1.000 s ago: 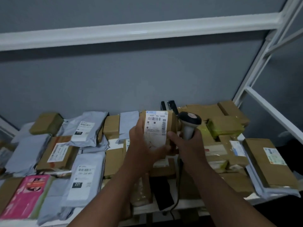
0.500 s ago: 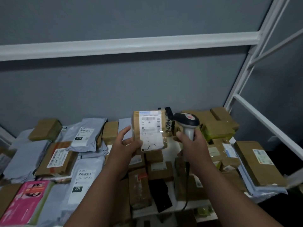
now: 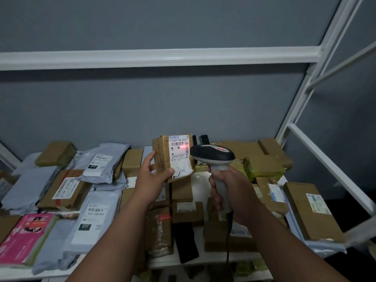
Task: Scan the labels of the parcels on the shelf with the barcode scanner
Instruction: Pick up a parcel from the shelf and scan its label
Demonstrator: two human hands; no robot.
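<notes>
Gripping the parcel, left hand; right hand clasps scanner.

The held parcel's label print is too small to read.

You're in a parcel storeroom or courier depot: white metal shelving against a grey wall, the shelf piled with taped cardboard boxes and grey poly mailers, all with barcode shipping labels.
</notes>
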